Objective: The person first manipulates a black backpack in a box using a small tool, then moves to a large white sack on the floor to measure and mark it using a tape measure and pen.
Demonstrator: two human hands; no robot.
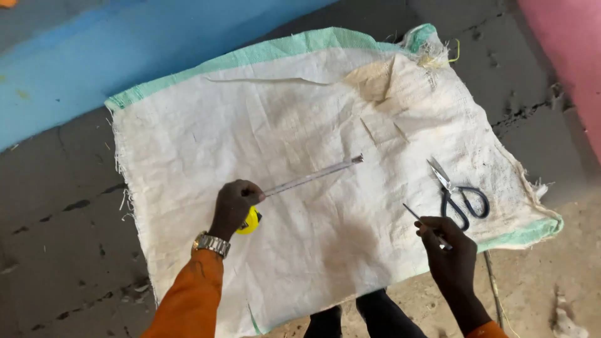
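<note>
Nearest the camera, the right hand (452, 253) is closed around a thin pen (424, 225), its tip resting on the white woven sack (282, 138) near that sack's near right edge. The left hand (235, 203), wearing a metal wristwatch (211, 244) above an orange sleeve (188, 297), is closed on a yellow tape measure (250, 221) and presses it onto the sack left of centre. The tape blade (312, 176) runs out from that hand toward the far right, lying flat on the sack, its end hook near the sack's middle. Scissors (459, 191) with dark handles lie on the sack close to its right edge, just beyond the right hand, blades pointing away. The sack is spread flat on a grey concrete floor (56, 206), with green bands along its far and right edges. Beyond its far edge the floor is painted blue (125, 50)
</note>
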